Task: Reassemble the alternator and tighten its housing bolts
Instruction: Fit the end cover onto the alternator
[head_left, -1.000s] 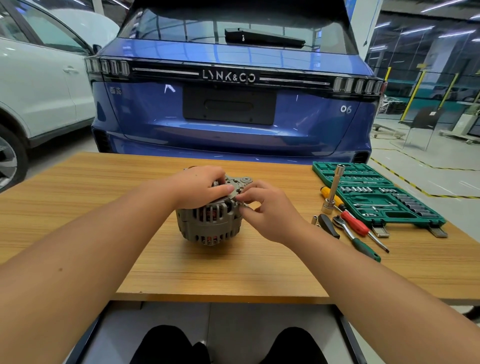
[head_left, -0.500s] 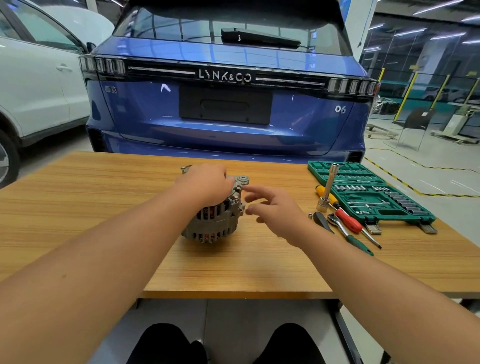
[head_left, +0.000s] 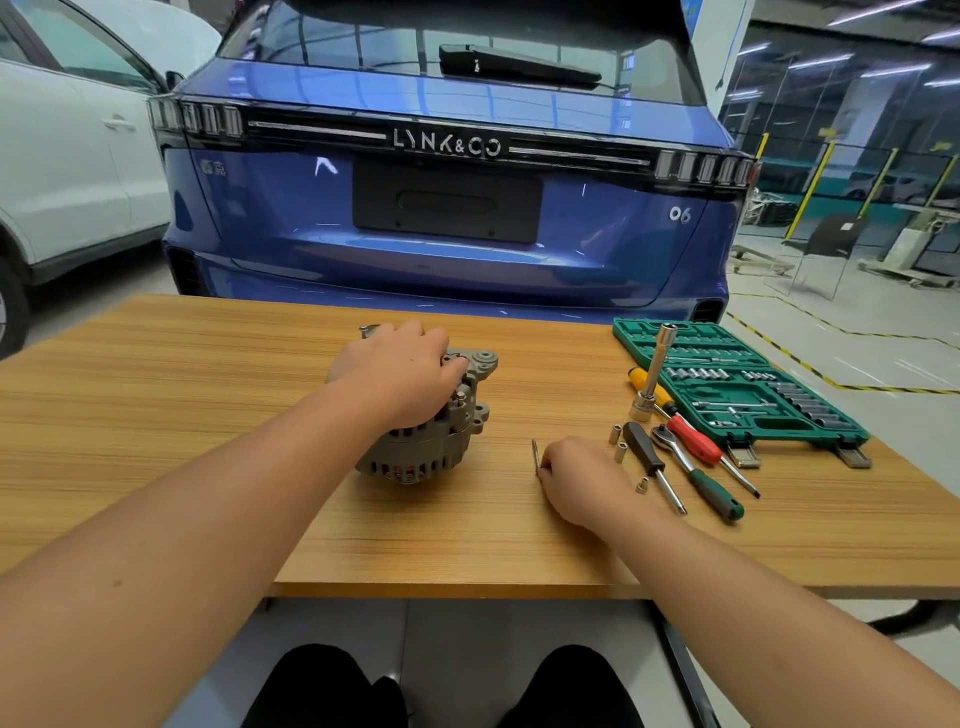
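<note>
Two fingertips of my right hand (head_left: 582, 480) pinch a thin bolt (head_left: 535, 454); it could slip and roll. My left hand (head_left: 402, 371) clamps the alternator (head_left: 441, 436), just left of that pinch.

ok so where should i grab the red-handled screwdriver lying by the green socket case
Grip the red-handled screwdriver round its red handle, coming from above: it lies flat on the wooden table, its shaft pointing toward the near right, with the green-handled ratchet close alongside.

Left hand (head_left: 402, 374): grips top of alternator (head_left: 431, 441) on wooden table (head_left: 208, 395).
Right hand (head_left: 579, 480): pinches long bolt (head_left: 535, 454) beside alternator.
Tools: green socket case (head_left: 737, 384), right.
</note>
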